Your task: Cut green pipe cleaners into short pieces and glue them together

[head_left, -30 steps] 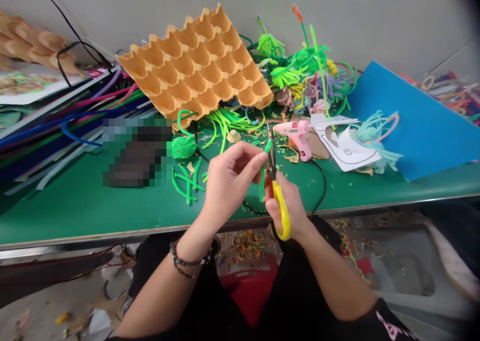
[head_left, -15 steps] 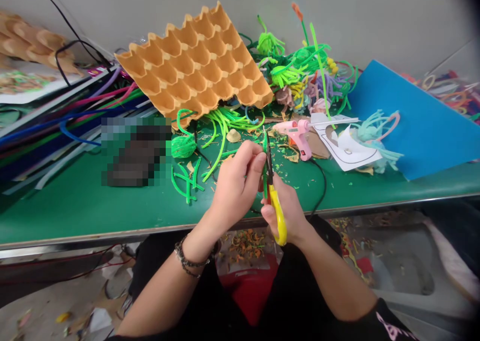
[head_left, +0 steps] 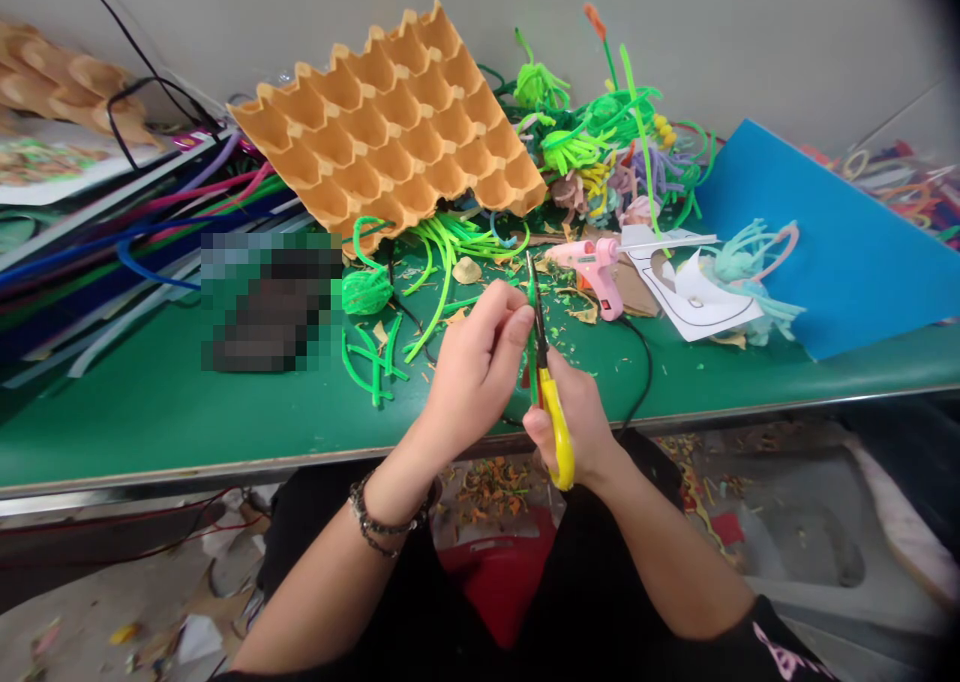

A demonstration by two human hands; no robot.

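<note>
My left hand point(head_left: 482, 354) pinches a short green pipe cleaner point(head_left: 532, 347) upright between thumb and fingers. Yellow-handled scissors point(head_left: 556, 427) are gripped in my right hand point(head_left: 581, 412), their dark blades pointing away from me and lying right along the pipe cleaner. Whether the blades are cutting it cannot be told. Left of my hands lie several cut green pipe cleaner pieces point(head_left: 375, 364) and a green pipe cleaner ball point(head_left: 366, 291). Beyond my fingers a pink hot glue gun point(head_left: 600, 274) rests on the green table point(head_left: 187, 422).
A cardboard egg tray point(head_left: 390, 127) leans at the back. Colourful pipe cleaner bundles point(head_left: 577, 149) are heaped beside it, before a blue board point(head_left: 817, 252). A white paper cutout point(head_left: 694, 312) lies to the right. Long pipe cleaners point(head_left: 165, 222) and a blurred-out dark object point(head_left: 270, 312) are at left.
Almost nothing differs. Both hands keep the same hold, with the scissors and pipe cleaner shifted only very slightly.
</note>
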